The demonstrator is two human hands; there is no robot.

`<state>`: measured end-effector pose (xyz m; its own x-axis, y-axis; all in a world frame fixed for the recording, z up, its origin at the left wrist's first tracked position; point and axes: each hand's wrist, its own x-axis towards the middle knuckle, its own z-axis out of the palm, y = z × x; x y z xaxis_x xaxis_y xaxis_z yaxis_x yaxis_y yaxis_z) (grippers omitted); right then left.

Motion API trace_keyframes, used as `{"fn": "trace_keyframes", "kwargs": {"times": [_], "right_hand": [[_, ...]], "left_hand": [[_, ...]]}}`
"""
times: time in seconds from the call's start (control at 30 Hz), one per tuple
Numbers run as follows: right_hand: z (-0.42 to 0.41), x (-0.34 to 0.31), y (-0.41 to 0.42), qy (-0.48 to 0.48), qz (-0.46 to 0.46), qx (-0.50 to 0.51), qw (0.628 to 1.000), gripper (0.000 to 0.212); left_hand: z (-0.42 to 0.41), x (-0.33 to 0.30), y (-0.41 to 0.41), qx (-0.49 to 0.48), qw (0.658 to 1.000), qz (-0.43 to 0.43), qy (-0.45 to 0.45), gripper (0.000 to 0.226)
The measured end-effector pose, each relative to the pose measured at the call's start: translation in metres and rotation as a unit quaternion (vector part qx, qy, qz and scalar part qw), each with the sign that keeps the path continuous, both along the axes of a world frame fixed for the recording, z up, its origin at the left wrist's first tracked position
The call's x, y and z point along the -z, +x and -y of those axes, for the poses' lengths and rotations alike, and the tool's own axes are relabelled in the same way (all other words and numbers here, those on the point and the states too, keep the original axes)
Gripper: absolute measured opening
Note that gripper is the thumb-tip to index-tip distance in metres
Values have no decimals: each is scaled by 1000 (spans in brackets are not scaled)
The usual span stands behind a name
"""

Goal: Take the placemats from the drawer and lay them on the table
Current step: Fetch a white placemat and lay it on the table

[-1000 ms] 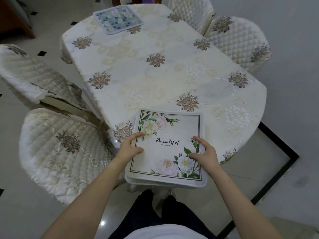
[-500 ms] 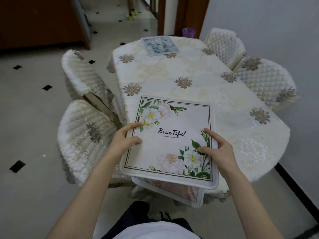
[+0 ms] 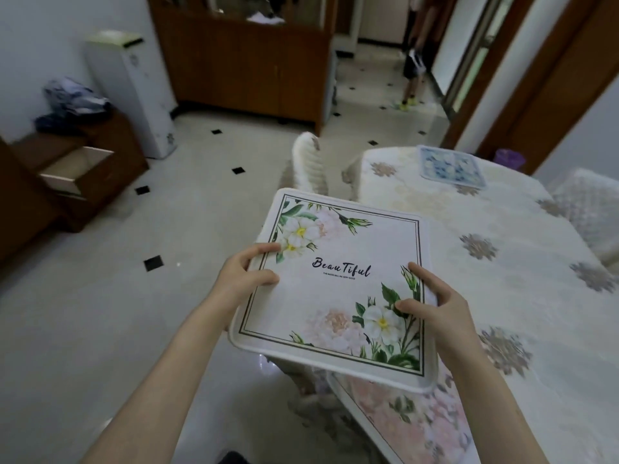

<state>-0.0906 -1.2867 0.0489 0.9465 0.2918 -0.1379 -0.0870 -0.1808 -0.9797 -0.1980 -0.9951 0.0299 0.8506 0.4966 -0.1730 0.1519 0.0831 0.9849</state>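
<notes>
A: What are the fingers doing?

B: The left hand (image 3: 242, 279) pinches the left edge of the white square floral placemat printed "Beautiful" (image 3: 338, 283), thumb on top. The right hand (image 3: 432, 308) grips its right edge, thumb and forefinger on the print, the other fingers underneath.

A: And where is that mat?

B: Held off the near corner of the oval table in its cream flowered cloth (image 3: 522, 296). A pink floral placemat (image 3: 407, 420) lies on that corner, beneath it. A blue patterned placemat (image 3: 450, 166) lies at the table's far end. The open wooden drawer (image 3: 75, 170) is far left of the table.
</notes>
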Motion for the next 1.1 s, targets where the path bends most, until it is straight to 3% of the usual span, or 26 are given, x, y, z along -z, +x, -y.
{"fn": "trace_keyframes", "kwargs": {"times": [0.27,0.53,0.77,1.1], "right_hand": [[-156,5,-23,24,6,-64,998,66],[-302,23,-59,42,-26,-40,998,68],[-365,26,-39,23,-45,-4,999,67],[-459,48,72,20,-63,22,998,68]], "left_hand": [[-139,-5,-63,-62,998,2,28,49],[-290,-13,-85,-36,996,-12,80,49],[-362,7,-47,-4,997,-24,73,48],[-458,18,77,18,996,-37,84,50]]}}
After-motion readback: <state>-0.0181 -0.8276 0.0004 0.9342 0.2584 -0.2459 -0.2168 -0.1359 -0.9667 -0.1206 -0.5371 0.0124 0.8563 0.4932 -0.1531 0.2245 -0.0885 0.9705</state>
